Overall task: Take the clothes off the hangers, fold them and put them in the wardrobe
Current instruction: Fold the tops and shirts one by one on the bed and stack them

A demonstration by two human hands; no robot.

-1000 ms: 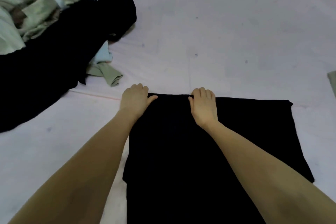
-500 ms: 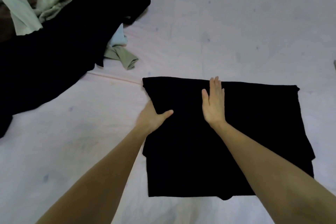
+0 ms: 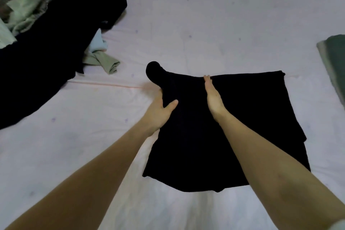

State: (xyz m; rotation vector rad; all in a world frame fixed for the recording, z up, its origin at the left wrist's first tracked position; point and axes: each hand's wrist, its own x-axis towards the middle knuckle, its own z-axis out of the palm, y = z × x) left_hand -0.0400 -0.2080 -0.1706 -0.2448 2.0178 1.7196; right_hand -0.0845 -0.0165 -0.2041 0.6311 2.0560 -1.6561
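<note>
A partly folded black garment (image 3: 252, 117) lies on the pale pink bed sheet (image 3: 205, 24) in front of me. My left hand (image 3: 160, 110) grips its left edge, thumb on top and fingers hidden under the cloth, and that side is lifted off the sheet with the far left corner sticking up. My right hand (image 3: 212, 99) stands on its edge with straight fingers, pressing down along the middle of the garment.
A heap of unfolded clothes lies at the far left: a large black garment (image 3: 46, 61) over pale green (image 3: 24, 7) and light blue pieces (image 3: 98, 43). A dark green fabric item (image 3: 336, 61) shows at the right edge.
My left hand has taken hold of the garment's left edge and lifted it off the sheet. My right hand turned from flat on the cloth onto its edge along the middle.
</note>
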